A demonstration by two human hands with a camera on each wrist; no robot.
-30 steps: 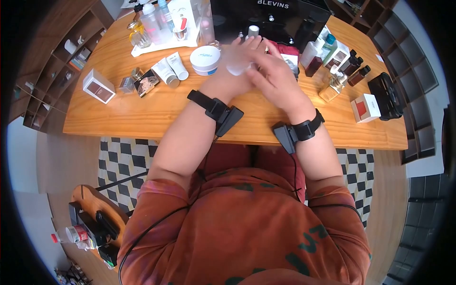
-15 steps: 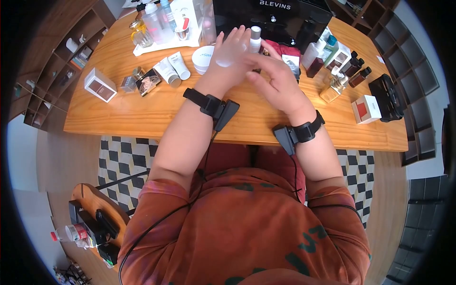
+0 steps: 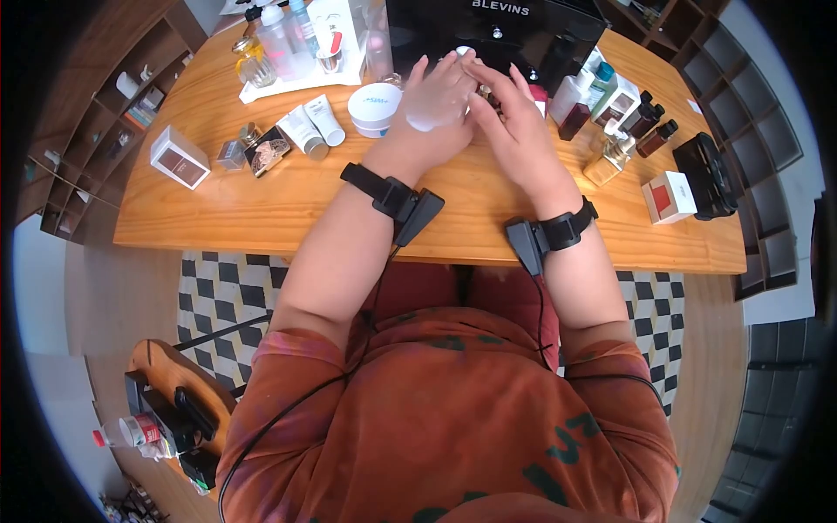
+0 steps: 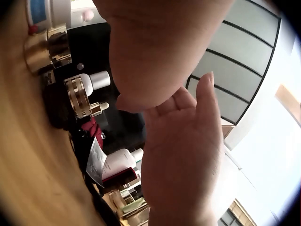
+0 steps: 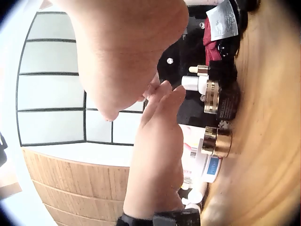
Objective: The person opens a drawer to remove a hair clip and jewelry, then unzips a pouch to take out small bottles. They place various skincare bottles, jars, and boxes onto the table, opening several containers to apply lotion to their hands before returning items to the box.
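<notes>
My left hand (image 3: 440,100) is held above the table, palm down, with its fingers stretched out forward. A white cream patch (image 3: 424,121) lies smeared on the back of it, towards the wrist. From the right, my right hand (image 3: 521,131) touches the left one near its fingers, its own fingers extended and its thumb along the side. In the left wrist view the right hand (image 4: 183,150) shows its palm, fingers overlapping the left hand (image 4: 155,56). A white cream jar (image 3: 376,109) stands just left of the hands.
Two white tubes (image 3: 324,122), a compact (image 3: 267,153) and a box (image 3: 180,159) lie to the left. A white tray (image 3: 301,84) of bottles stands behind them. At the back is a black case (image 3: 497,39). Bottles and a perfume bottle (image 3: 609,159) stand at right, beside a small box (image 3: 669,199).
My right hand has rubbed across the back of the left, shifted right, then come to the left hand's fingers. The left hand moved slightly left and back again.
</notes>
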